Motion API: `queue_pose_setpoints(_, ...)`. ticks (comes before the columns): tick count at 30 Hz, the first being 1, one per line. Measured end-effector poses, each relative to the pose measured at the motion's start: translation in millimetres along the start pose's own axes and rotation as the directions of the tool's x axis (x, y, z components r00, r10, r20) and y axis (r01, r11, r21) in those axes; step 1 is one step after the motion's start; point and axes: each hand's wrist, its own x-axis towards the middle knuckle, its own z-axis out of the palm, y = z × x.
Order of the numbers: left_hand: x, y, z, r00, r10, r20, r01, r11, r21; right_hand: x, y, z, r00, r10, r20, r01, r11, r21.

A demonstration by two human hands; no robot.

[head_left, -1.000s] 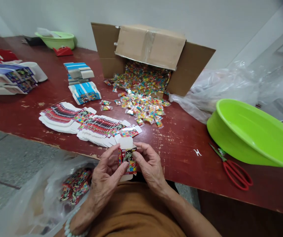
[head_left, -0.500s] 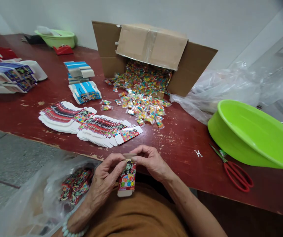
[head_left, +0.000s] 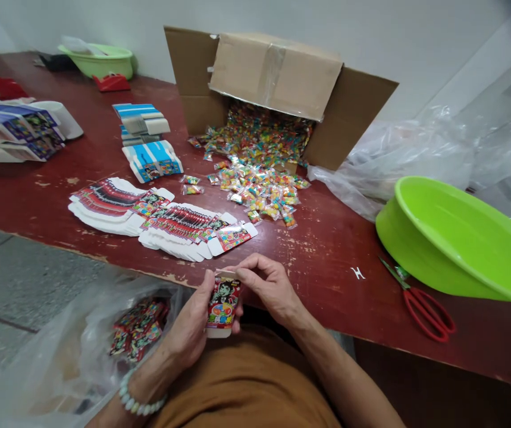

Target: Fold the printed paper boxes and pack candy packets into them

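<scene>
A small printed candy box [head_left: 223,302], red with a cartoon figure, is held upright in front of my body. My left hand [head_left: 191,325] is wrapped round it, thumb along the left edge and fingertips showing at the right side. My right hand [head_left: 273,290] pinches the flap at the box's top end. A pale flap sticks out at the bottom. Just beyond my hands, a fanned row of flattened red boxes [head_left: 184,229] lies on the table. Behind these is a pile of small wrapped candies [head_left: 264,190].
An open carton [head_left: 277,74] spills candies onto the red table [head_left: 326,261]. Green basin [head_left: 416,249] and red-handled scissors [head_left: 429,312] are right. Blue boxes [head_left: 152,160] and purple boxes [head_left: 18,131] stand left. Below, a plastic bag [head_left: 81,333] holds several filled-looking boxes [head_left: 141,327].
The box has turned so its front faces me more fully. My left hand has shifted from pinching its top to wrapping round its body. My right hand stays at the top flap.
</scene>
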Motion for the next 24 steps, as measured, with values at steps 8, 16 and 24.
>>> queue_pose_setpoints(8,-1,5,5.9,0.996,0.09,-0.001,-0.089,0.986,-0.142,-6,10,18,0.97,-0.165,-0.177,0.176,0.983,0.046)
queue_pose_setpoints(16,1,-1,7.8,0.989,0.127,-0.078,-0.137,0.982,-0.134,-4,3,12,0.946,-0.315,-0.072,0.282,0.914,-0.292)
queue_pose_setpoints(24,-2,-4,8.1,0.983,0.181,-0.009,-0.18,0.971,-0.159,2,5,14,0.994,-0.085,-0.062,0.087,0.996,0.028)
